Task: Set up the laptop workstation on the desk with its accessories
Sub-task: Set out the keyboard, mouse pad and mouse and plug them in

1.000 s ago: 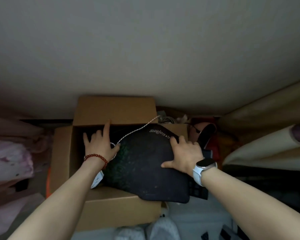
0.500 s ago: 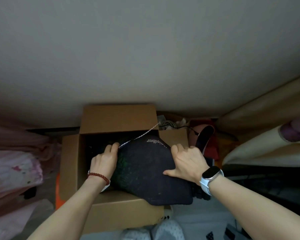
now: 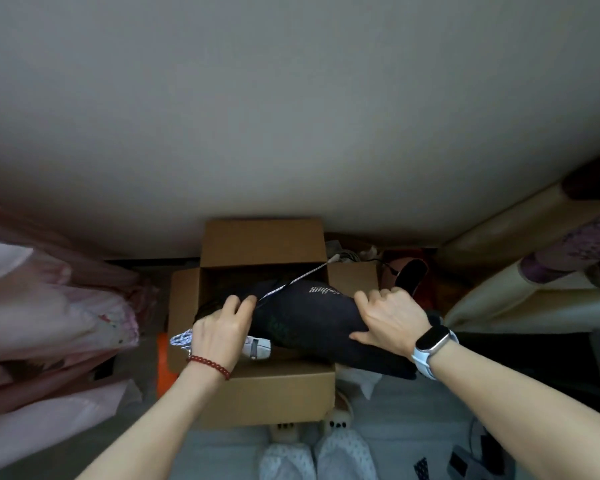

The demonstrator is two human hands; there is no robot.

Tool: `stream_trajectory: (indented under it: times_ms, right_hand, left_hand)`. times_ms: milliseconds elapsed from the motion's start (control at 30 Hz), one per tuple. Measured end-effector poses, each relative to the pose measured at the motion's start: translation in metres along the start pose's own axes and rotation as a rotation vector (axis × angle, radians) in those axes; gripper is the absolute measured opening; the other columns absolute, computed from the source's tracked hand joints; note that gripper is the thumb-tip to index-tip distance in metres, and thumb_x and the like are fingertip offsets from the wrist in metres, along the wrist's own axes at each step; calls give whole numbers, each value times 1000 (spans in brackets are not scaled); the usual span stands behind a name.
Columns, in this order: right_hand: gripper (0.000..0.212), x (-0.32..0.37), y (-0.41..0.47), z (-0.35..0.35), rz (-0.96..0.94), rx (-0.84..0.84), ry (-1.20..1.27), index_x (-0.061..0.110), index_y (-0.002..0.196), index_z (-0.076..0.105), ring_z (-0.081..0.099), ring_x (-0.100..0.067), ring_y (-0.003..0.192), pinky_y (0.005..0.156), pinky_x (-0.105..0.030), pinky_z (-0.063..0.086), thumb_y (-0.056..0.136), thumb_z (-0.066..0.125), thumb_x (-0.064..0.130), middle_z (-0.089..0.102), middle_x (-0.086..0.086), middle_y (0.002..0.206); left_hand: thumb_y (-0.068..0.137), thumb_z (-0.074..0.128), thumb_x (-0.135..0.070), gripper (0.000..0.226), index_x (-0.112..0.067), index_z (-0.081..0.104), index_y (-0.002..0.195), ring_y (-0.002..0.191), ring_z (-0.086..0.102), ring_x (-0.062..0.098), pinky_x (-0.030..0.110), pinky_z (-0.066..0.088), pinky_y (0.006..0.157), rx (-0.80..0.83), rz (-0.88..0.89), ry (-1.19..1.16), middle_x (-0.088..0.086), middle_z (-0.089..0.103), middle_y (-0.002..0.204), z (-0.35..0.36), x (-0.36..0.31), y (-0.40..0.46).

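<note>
Slippers (image 3: 317,455) sit nearest, before an open cardboard box (image 3: 267,393). Left hand (image 3: 220,329) pinches a braided cable (image 3: 293,280); right hand (image 3: 392,315) grips the dark mouse pad (image 3: 312,320) lying across the box's right edge. Wall (image 3: 291,116) behind.
</note>
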State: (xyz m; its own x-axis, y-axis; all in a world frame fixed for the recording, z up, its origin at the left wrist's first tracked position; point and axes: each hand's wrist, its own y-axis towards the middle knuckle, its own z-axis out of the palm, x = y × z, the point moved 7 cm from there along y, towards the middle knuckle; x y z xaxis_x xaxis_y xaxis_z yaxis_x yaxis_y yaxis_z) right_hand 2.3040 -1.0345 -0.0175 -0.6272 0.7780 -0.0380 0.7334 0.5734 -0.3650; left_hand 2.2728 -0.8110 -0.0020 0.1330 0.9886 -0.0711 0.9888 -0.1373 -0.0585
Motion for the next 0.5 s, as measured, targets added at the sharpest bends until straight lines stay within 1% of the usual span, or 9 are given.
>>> stream_trajectory:
  times_ms: [67, 100, 133, 200, 367, 500]
  right_hand:
    - [55, 0, -11, -12, 1, 16, -9, 11, 98, 46, 63, -30, 77, 63, -36, 39, 79, 51, 62, 65, -11, 90]
    - [54, 1, -17, -20, 2, 11, -11, 11, 97, 46, 63, -30, 77, 62, -36, 37, 79, 51, 62, 65, -10, 89]
    - [54, 3, -23, -27, 2, 2, -11, 12, 96, 46, 63, -29, 77, 61, -35, 36, 78, 51, 63, 65, -10, 88]
    - [54, 7, -36, -45, 13, -25, -11, 13, 96, 46, 62, -30, 77, 61, -35, 36, 79, 49, 63, 65, -9, 88]
    - [55, 17, -73, -90, 91, -80, -2, 14, 100, 45, 62, -28, 80, 67, -36, 42, 80, 45, 65, 64, -7, 91]
    - [56, 23, -105, -132, 165, -120, -42, 13, 102, 47, 63, -29, 82, 64, -35, 38, 79, 47, 65, 65, -7, 91]
  left_hand:
    - [74, 68, -9, 17, -8, 70, 91, 31, 47, 23, 21, 32, 30, -77, 3, -10, 11, 61, 69, -22, -4, -1]
    - [78, 59, -14, 17, -9, 71, 90, 31, 47, 23, 21, 32, 29, -117, -5, -16, 10, 61, 69, -36, -4, -1]
    - [80, 51, -17, 23, -10, 71, 89, 30, 47, 23, 21, 32, 30, -151, -10, -26, 9, 60, 68, -48, -3, -2]
    - [83, 43, -22, 30, -11, 70, 89, 31, 47, 22, 21, 31, 31, -216, 3, -41, 7, 60, 67, -73, -2, -7]
    - [86, 42, -23, 29, -12, 69, 89, 33, 47, 20, 20, 33, 33, -352, 51, -97, 5, 60, 68, -136, -3, -23]
    - [85, 44, -23, 30, -11, 71, 87, 34, 49, 24, 22, 36, 32, -430, 119, -118, 7, 60, 65, -186, -17, -23]
